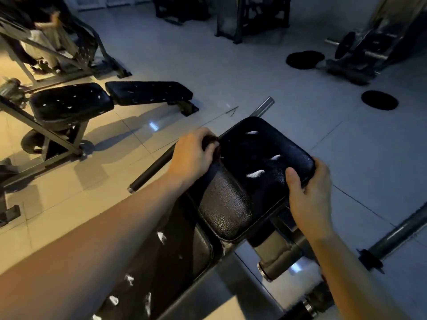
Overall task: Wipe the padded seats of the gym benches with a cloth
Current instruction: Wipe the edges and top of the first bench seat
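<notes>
**Both hands at the near seat pad**

The left hand (194,155) sits at the left edge of the black seat pad (261,153). Its fingers are curled round a dark bunched cloth (211,142), which is too dim to make out clearly. The right hand (309,195) grips the pad's right edge, thumb on top and fingers wrapped beneath. White scuffs mark the pad's top.

A black bar (150,168) passes under the left wrist, off the pad's left side. A barbell (402,232) lies on the floor to the right. A second bench (69,105) stands well apart at far left. Weight plates (305,60) lie on the floor beyond the pad.
</notes>
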A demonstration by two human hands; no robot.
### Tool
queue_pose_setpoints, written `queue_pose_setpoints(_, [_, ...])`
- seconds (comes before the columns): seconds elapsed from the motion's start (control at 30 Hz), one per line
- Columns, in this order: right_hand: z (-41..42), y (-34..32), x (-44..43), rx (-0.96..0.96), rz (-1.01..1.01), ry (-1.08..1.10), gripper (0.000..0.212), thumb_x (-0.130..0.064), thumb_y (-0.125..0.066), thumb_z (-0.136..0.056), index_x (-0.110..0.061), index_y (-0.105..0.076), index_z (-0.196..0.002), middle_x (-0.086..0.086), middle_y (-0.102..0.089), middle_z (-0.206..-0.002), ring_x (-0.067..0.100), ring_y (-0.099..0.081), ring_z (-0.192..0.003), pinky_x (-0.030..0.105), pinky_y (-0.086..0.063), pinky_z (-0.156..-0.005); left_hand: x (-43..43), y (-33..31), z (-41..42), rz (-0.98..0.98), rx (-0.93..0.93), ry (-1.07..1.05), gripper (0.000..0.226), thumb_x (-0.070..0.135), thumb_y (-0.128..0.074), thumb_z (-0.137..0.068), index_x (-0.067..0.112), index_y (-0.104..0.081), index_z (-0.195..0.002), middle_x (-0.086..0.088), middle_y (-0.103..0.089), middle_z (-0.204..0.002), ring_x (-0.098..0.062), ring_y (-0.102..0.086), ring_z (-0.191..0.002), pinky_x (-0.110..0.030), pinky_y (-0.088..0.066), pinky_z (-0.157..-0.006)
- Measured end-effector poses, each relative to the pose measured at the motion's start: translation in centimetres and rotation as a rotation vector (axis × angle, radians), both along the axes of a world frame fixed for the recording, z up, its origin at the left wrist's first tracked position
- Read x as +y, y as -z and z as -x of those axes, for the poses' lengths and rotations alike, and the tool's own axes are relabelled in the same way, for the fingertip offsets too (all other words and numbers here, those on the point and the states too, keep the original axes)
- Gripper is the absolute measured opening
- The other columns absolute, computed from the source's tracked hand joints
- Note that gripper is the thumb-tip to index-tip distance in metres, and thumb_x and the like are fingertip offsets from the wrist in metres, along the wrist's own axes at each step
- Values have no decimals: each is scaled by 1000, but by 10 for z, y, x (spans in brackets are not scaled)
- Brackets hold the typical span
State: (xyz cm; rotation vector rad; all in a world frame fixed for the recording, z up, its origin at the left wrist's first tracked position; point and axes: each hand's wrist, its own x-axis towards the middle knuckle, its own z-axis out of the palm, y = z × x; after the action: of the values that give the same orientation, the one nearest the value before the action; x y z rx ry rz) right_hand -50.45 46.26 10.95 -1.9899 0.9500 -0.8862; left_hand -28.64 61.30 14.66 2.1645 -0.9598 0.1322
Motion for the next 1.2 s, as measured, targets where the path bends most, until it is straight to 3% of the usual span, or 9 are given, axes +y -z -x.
queue_pose_setpoints(0.13, [-3, 15, -8, -103, -46, -27, 49, -52, -57, -97, -31, -41, -139, -1, -55, -125, 15, -58, -112, 29, -49, -89, 7, 7, 26, 61, -2, 149, 15, 25, -73, -92, 16, -70, -103, 3, -66, -100, -18, -61, -98, -44, -50, -91])
queue_pose_setpoints(0.3, [-8, 18, -9, -156, -15, 23, 41, -56, -61, -89, -37, -45, -122, -2, -61, -115, 15, -62, -103, 36, -53, -85, 36, 6, 81, -10, -135, 622, 14, 24, -72, -93, 18, -68, -104, 5, -61, -103, -12, -60, -96, -33, -52, -86])
queue_pose_setpoints(0.4, [-11, 20, -13, -185, -15, 17, 51, -66, -58, -83, -35, -47, -123, -2, -62, -115, 20, -63, -106, 49, -55, -91, 25, 6, 29, -4, -189, 365, 13, 23, -73, -92, 15, -70, -101, 0, -67, -100, -22, -64, -97, -41, -52, -87])
queue_pose_setpoints(0.5, [-12, 25, -18, -238, 4, 0, 48, -56, -62, -89, -28, -50, -126, -5, -63, -111, 16, -64, -102, 37, -54, -84, 14, 3, -19, -30, -136, 80, 20, 28, -72, -93, 10, -72, -102, -12, -72, -102, -33, -65, -101, -39, -50, -84])
queue_pose_setpoints(0.67, [-12, 25, -23, -265, 68, 10, 27, -39, -65, -96, -26, -52, -116, -13, -57, -101, 6, -56, -91, 31, -41, -81, 13, 9, 11, 14, -215, 96, 19, 31, -71, -94, 15, -69, -104, -8, -69, -105, -30, -62, -103, -33, -41, -76])
queue_pose_setpoints(0.9, [-13, 22, -21, -208, 167, 47, 48, -50, -60, -95, -18, -54, -130, 6, -57, -126, 29, -55, -115, 45, -47, -94, 30, 16, 91, 70, -291, 426, 13, 30, -72, -94, 19, -71, -101, 3, -71, -97, -17, -66, -91, -32, -53, -79])
queue_pose_setpoints(1.0, [-9, 22, -19, -223, 159, 42, 45, -53, -60, -93, -20, -55, -123, 7, -59, -121, 30, -57, -111, 45, -47, -91, 36, 14, 69, 46, -322, 339, 16, 30, -72, -94, 16, -70, -102, -2, -71, -101, -22, -65, -95, -35, -52, -82])
queue_pose_setpoints(1.13, [-5, 23, -17, -206, 126, 41, 51, -57, -58, -93, -25, -52, -132, 7, -54, -131, 29, -53, -118, 50, -45, -101, 38, 17, 25, 95, -209, 81, 23, 31, -72, -93, 10, -71, -104, -11, -70, -107, -32, -63, -104, -33, -46, -80])
queue_pose_setpoints(1.2, [-4, 23, -16, -199, 123, 36, 52, -56, -57, -94, -25, -51, -135, 9, -53, -132, 29, -53, -119, 48, -45, -101, 32, 18, 32, 122, -194, 103, 22, 32, -74, -91, 12, -71, -102, -11, -71, -107, -32, -64, -104, -36, -49, -83])
